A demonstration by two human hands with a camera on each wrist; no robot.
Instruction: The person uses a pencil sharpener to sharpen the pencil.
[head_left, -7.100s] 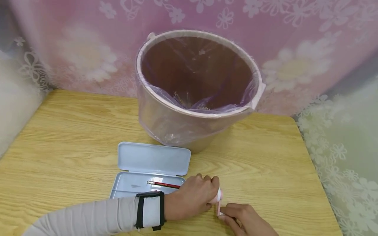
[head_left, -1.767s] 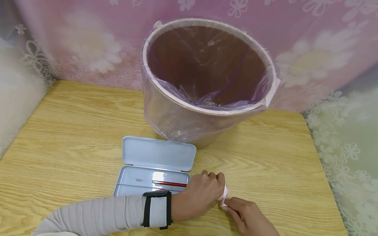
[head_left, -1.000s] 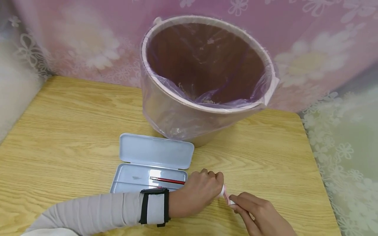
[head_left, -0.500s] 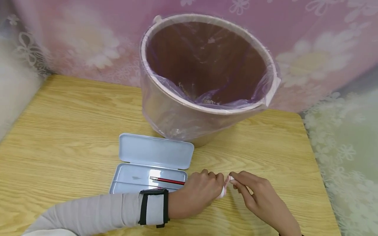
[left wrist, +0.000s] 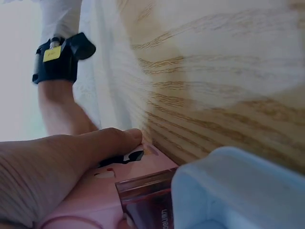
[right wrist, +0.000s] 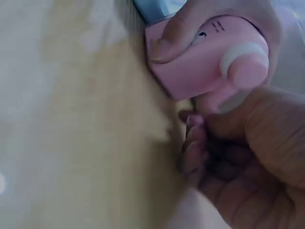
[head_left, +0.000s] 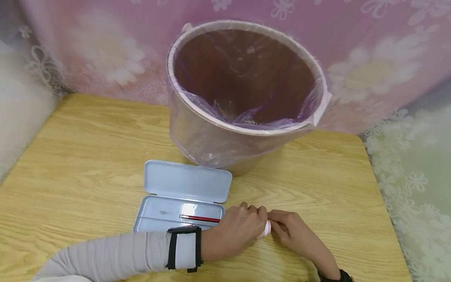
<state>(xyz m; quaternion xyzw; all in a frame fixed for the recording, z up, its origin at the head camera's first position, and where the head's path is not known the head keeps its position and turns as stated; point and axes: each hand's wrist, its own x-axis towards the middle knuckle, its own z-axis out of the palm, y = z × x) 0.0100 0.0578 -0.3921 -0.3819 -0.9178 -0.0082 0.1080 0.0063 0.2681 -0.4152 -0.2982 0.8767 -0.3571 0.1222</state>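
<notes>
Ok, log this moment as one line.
left hand: holds pink sharpener | right hand: grips its crank | blue case: open | red pencil: in case | lined bucket: behind

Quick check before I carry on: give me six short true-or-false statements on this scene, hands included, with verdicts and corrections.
1. The left hand holds the sharpener. True.
2. The pencil lies in the case. True.
3. The case is shut. False: it lies open.
4. A bag lines the bucket. True.
5. The right hand is inside the bucket. False: it is at the crank.
6. The bucket is nearer the person than the case. False: it stands beyond it.
</notes>
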